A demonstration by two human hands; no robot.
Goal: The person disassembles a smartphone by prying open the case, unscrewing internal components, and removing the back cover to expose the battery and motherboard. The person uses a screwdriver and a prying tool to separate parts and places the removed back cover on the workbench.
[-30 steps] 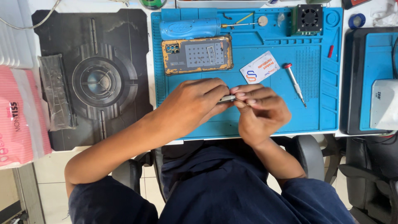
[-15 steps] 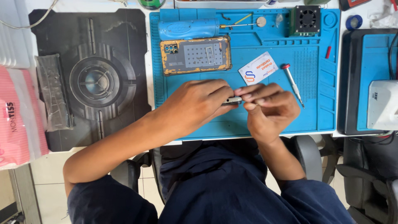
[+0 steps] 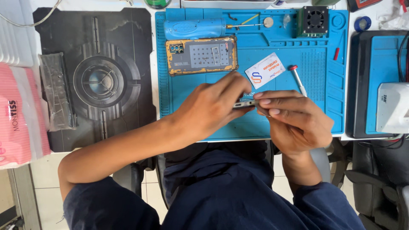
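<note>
Barely shifted since before, left hand [image 3: 213, 108] and right hand [image 3: 294, 119] fingers stay pinched on the small metal part [image 3: 243, 104].

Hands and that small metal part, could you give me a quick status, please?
Left hand and right hand both pinching small metal part. Held over blue mat. Nothing in the way.

Small grey part [image 3: 243, 104]: mostly hidden between both hands' fingers [image 3: 238, 87], kind indeterminable. Pink packet [image 3: 17, 123]: cut off at left edge. Green round object [image 3: 156, 4]: cropped at top.

both hands [image 3: 255, 113] pinch a small metal part [image 3: 243, 104] above blue mat [image 3: 324, 85].
</note>
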